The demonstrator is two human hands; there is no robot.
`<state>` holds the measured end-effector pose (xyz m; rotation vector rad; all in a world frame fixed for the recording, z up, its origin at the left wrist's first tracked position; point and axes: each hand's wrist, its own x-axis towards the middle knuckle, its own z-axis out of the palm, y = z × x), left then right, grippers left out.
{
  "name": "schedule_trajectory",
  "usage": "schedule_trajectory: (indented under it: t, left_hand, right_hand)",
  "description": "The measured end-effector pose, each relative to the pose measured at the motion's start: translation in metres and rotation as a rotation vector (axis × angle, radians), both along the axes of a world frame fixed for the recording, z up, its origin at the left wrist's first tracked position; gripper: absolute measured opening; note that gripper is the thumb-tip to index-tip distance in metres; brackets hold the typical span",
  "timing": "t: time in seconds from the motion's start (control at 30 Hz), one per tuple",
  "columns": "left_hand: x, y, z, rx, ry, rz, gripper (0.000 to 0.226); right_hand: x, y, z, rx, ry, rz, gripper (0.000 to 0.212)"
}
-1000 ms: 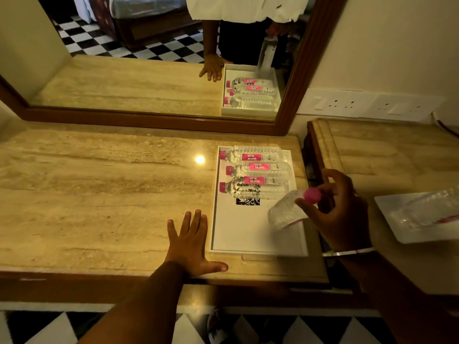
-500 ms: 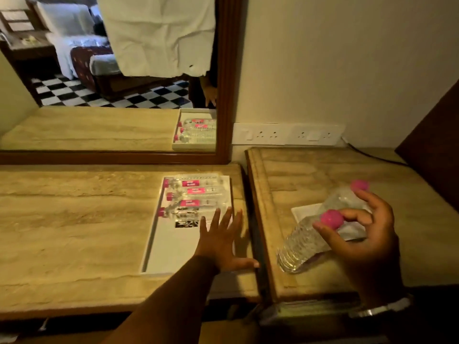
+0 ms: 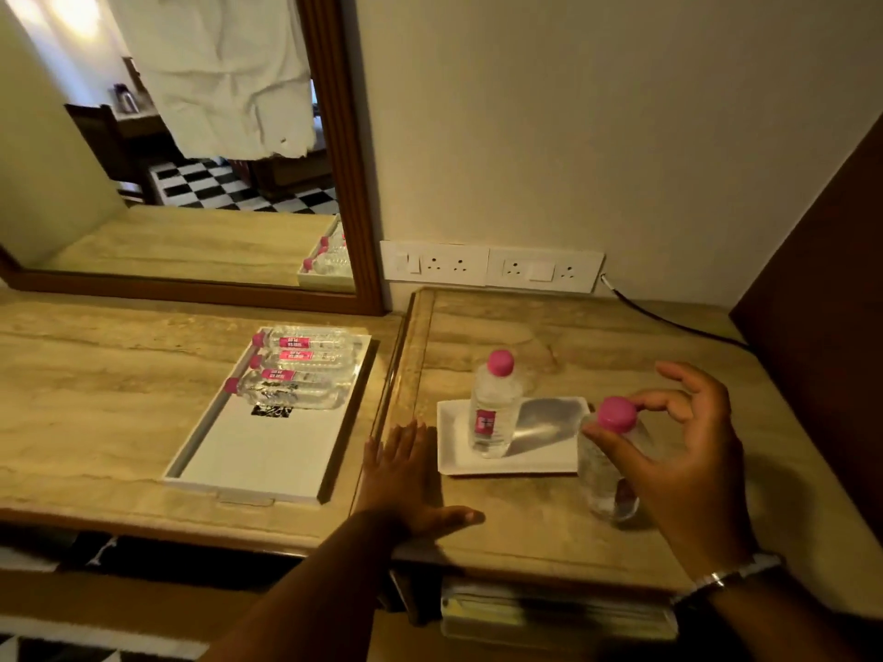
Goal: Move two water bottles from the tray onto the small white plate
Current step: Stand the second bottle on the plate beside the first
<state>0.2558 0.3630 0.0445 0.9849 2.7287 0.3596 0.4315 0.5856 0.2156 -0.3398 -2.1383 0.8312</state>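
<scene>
The right hand (image 3: 678,451) pinches the pink cap of a water bottle (image 3: 604,465) just beside the small white plate (image 3: 549,451) — it looks light and smooth, so holding its middle seems safer.

One bottle (image 3: 493,408) stands upright on the plate (image 3: 549,451). A second bottle (image 3: 607,465) is pinched at its pink cap by the right hand (image 3: 683,465), just beside the plate's right edge. Left hand (image 3: 406,475) is laid flat on the counter (image 3: 549,327). Three bottles (image 3: 296,370) lie in the tray (image 3: 258,456).
</scene>
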Motion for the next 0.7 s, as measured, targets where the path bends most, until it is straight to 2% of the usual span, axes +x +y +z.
schedule_trajectory:
  t: [0.2,0.3,0.43,0.7]
  left_hand:
    - [0.0,0.005,-0.006,-0.032,0.054,-0.002,0.141]
    - [0.002,0.004,-0.009,-0.034,0.062,-0.019,0.141]
    - [0.0,0.006,-0.009,-0.042,0.071,-0.014,0.143]
    - [-0.002,0.004,-0.008,-0.057,0.055,-0.029,0.144]
  right_hand:
    - [-0.034,0.037,-0.002,0.039,0.087,-0.071,0.083]
    - [-0.051,0.038,-0.014,-0.031,0.098,-0.114,0.084]
    - [-0.072,0.035,-0.031,-0.089,0.084,-0.132,0.085]
    - [-0.087,0.029,-0.048,-0.023,0.049,-0.174,0.076]
